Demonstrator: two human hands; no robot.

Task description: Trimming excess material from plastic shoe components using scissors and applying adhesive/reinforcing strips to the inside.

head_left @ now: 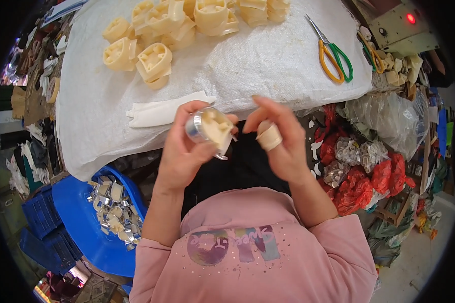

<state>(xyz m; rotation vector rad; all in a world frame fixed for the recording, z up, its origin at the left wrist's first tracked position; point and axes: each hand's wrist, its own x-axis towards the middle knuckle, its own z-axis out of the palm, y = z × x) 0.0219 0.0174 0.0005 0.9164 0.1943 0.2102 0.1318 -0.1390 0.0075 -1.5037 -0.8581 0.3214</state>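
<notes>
My left hand [184, 149] grips a small cream plastic part wrapped in a shiny silver metal band [210, 129], held just below the table's front edge. My right hand [278, 136] is right beside it, fingers spread, its fingertips touching or nearly touching the part's right side. A band of beige tape [269, 136] is wound round one finger of that hand. Pink sleeves cover both of my forearms below.
A white woven sheet [247, 65] covers the table, with several cream plastic parts [154, 60] piled at the back, white strips [162, 111] near the edge, and orange and green scissors [333, 58]. A blue basin [81, 212] with silver pieces stands lower left. Red bags [359, 182] lie right.
</notes>
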